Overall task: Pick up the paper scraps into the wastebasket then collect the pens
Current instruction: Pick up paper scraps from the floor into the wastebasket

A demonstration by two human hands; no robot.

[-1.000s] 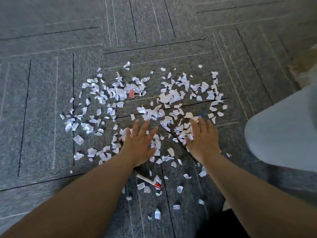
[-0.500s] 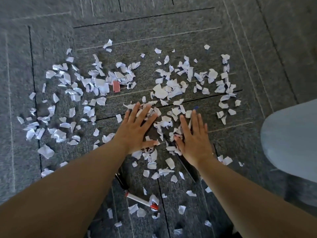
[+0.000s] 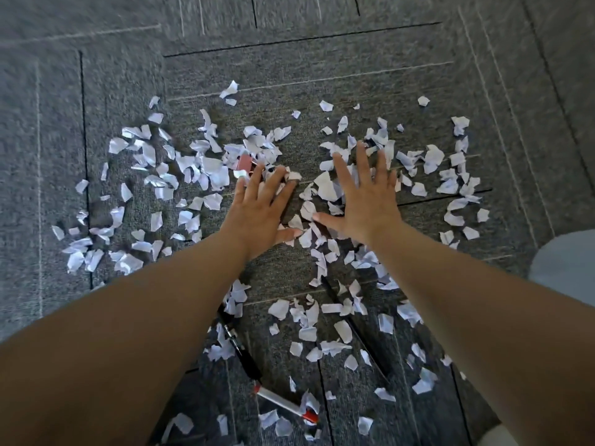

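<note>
Two flat hands set to rake the scraps together.
Head view: left hand (image 3: 257, 214) and right hand (image 3: 363, 201) lie spread-fingered, grasping nothing, on scraps (image 3: 325, 188) strewn mid-carpet (image 3: 306, 75); black pen (image 3: 241, 346) and red pen (image 3: 286, 403) lie nearer. Best sweep inward, palms low, into one heap, avoiding the pens.
</note>
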